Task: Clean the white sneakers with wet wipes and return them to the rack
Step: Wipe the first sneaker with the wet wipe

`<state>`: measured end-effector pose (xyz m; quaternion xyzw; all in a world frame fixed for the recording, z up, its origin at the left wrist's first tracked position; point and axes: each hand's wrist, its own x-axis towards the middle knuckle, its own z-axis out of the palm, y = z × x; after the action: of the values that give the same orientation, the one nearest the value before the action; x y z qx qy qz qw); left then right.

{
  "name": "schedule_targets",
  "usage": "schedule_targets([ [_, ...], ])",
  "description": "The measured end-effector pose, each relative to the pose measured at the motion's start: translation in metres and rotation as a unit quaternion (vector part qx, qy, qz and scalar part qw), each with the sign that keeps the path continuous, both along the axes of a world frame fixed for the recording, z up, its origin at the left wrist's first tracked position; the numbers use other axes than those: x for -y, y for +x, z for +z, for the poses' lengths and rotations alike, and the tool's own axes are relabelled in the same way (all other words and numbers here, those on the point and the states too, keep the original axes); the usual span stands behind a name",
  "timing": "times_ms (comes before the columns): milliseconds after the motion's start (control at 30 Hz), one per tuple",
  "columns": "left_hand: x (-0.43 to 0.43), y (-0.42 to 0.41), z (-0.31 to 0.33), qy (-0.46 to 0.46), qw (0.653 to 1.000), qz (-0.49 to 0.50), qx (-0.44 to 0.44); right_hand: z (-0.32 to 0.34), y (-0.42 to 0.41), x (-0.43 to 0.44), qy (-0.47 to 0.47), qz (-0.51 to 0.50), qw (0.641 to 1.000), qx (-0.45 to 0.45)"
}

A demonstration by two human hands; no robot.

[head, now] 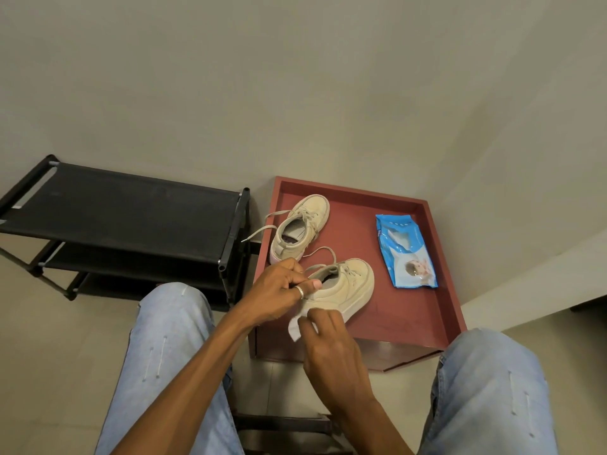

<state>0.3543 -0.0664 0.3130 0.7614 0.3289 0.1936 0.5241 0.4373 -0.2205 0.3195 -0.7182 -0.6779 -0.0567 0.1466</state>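
Observation:
Two off-white sneakers lie on a red tray [427, 310]. The far sneaker [300, 226] points away, its laces trailing over the tray's left rim. My left hand [279, 293] grips the heel of the near sneaker [348, 287], thumb on its collar. My right hand [331, 349] pinches a white wet wipe [295, 326] against the near sneaker's side by the sole. A blue pack of wet wipes [405, 251] lies on the tray's right half.
A black three-shelf shoe rack [124, 205] stands left of the tray, against the wall. My knees in light jeans [170, 339] frame the tray on both sides. Pale floor tiles run below, and a dark stool frame [282, 425] shows between my legs.

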Motion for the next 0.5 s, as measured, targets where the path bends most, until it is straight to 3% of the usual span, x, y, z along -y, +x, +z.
schedule_targets([
  [100, 0.002, 0.000, 0.001, 0.015, 1.000, -0.014, -0.010, 0.000, 0.004, -0.004, 0.014, -0.005, 1.000, -0.011],
  [267, 0.001, -0.002, -0.002, 0.012, 0.999, -0.014, -0.031, -0.014, -0.010, 0.011, -0.071, 0.029, 0.997, 0.025],
  [500, 0.008, 0.010, 0.017, -0.013, 0.999, 0.045, 0.014, 0.021, 0.025, 0.020, -0.035, -0.047, 0.996, -0.073],
])
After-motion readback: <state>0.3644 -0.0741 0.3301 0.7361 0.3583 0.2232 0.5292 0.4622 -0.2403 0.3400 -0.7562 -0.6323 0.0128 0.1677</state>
